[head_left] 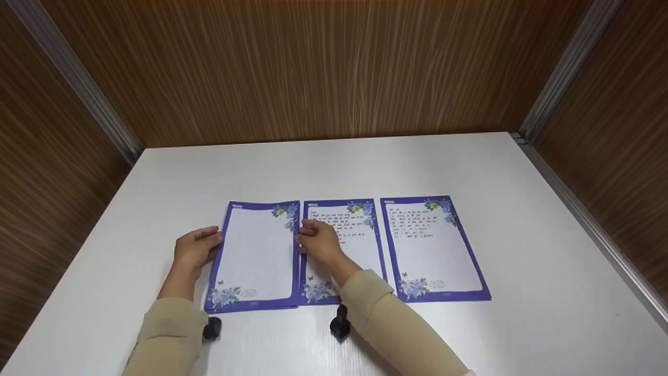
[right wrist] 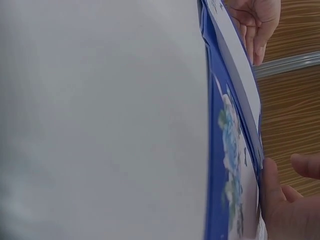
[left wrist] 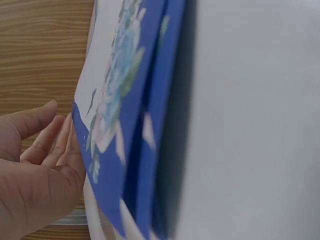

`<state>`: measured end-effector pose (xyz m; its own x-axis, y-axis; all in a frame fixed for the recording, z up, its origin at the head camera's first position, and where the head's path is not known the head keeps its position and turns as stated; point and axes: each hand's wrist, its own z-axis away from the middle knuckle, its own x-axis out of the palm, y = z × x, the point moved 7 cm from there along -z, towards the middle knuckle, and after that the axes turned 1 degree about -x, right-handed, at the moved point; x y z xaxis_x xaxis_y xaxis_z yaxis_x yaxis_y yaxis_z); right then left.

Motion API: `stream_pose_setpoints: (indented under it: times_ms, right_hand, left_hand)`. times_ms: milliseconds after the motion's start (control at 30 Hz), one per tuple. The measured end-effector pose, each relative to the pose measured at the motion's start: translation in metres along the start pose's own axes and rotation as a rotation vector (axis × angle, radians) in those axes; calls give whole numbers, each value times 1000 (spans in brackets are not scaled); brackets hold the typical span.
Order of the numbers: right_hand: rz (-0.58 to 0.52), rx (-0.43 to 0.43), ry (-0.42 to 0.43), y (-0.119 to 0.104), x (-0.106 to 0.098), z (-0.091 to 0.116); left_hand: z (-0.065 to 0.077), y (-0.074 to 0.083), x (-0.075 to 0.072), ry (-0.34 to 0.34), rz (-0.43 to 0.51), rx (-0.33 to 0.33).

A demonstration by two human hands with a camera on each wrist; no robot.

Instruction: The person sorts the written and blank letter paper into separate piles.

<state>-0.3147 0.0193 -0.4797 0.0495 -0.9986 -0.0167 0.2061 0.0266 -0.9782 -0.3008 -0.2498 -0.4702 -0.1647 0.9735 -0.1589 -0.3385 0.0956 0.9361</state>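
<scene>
A small stack of purple-bordered letter paper [head_left: 258,256] lies on the table at the left, its top sheet without handwriting. Layered edges of the sheets [left wrist: 160,115] show in the left wrist view. My left hand [head_left: 197,248] touches the stack's left edge, and in its wrist view the thumb stands off the paper. Along the opposite edge, the fingers of my right hand [head_left: 321,243] touch the stack, with the thumb [right wrist: 306,166] apart from it. Under the right hand lies a handwritten sheet [head_left: 355,261] of the same design, partly covered by that hand and forearm.
Another handwritten sheet [head_left: 438,261] with blue flowers lies at the right. White table surface [head_left: 334,167] extends behind the papers. Brown wood-grain panels [head_left: 323,68] enclose the back and sides. Black devices [head_left: 340,326] are by both wrists.
</scene>
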Motion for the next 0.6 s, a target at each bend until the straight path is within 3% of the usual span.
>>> stream_pose_setpoints:
  times_ms: [600]
  right_hand:
    - [-8, -30, -8, -1, -7, 1]
  left_hand:
    - [1, -1, -2, 14, -36, 0]
